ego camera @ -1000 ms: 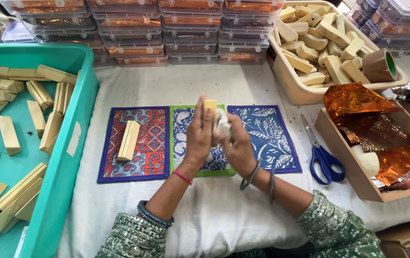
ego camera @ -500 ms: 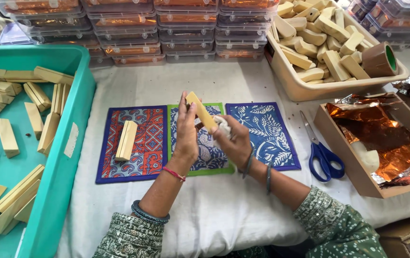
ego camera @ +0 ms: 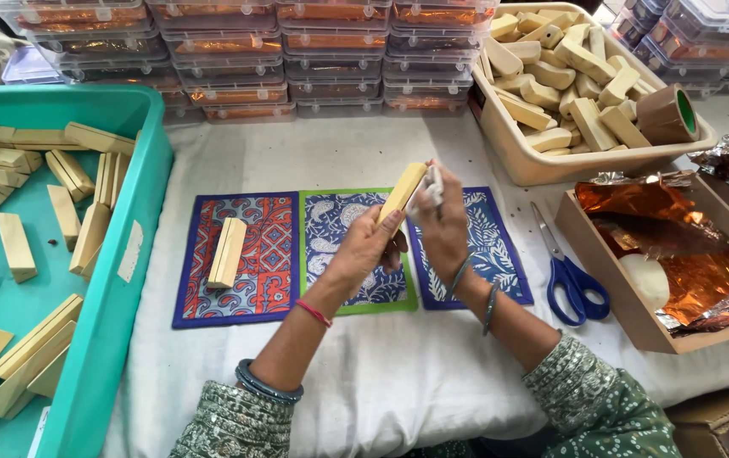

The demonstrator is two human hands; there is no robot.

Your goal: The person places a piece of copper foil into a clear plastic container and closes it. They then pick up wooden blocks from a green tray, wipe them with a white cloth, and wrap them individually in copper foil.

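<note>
My left hand (ego camera: 366,250) grips a pale wooden block (ego camera: 402,192), tilted up and to the right above the green patterned mat (ego camera: 336,246). My right hand (ego camera: 441,222) holds a small white cloth (ego camera: 429,188) pressed against the block's upper end. Both hands hover over the middle of the white-covered table. Another wooden block (ego camera: 227,252) lies on the red patterned mat (ego camera: 263,263) to the left. A blue patterned mat (ego camera: 492,246) lies under my right wrist.
A teal crate (ego camera: 118,254) of wooden blocks stands at left. A beige tub (ego camera: 509,144) of shaped wooden pieces and a tape roll (ego camera: 667,114) sits at back right. Blue scissors (ego camera: 572,276) lie beside a box of orange foil (ego camera: 670,254). Stacked clear boxes (ego camera: 297,59) line the back.
The block went from upright between my hands to tilted, and both hands shifted slightly right with the cloth now at the block's upper end.
</note>
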